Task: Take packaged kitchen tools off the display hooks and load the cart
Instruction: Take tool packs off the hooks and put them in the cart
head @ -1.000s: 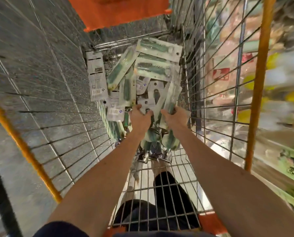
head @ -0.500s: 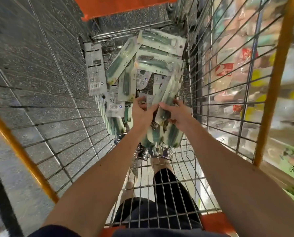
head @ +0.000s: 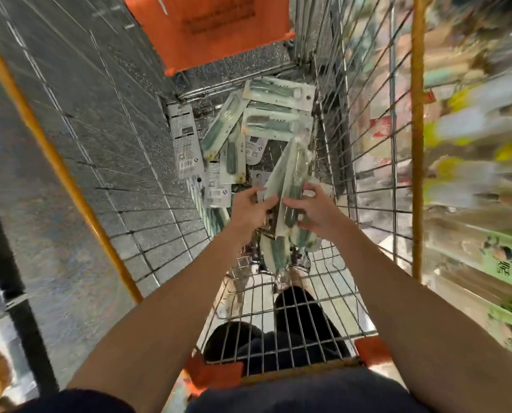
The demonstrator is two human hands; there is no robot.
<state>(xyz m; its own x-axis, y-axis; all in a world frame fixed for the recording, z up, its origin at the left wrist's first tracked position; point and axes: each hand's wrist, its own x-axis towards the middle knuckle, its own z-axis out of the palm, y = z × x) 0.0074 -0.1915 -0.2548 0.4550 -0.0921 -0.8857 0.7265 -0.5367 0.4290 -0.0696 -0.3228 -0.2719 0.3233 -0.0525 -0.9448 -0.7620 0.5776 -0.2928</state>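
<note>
Loading looks to be the step in hand: the left hand [head: 253, 207] grips one edge of a bundle of packaged tools [head: 289, 180] and the right hand [head: 319, 211] grips the other, low inside the cart [head: 353, 162], just above the loose packs [head: 275, 117] lying there. The next move probably calls for lowering and letting go.

Grey speckled floor [head: 25, 204], blurred store shelves [head: 472, 129]

The left arm [head: 171, 308] and right arm [head: 398, 287], both bare, stretch forward and down, converging. The left hand [head: 252, 208] pinches the near edge of a bundle of packaged tools [head: 289, 174]. The right hand [head: 319, 211], just beside it, grips the same bundle with curled fingers.
</note>
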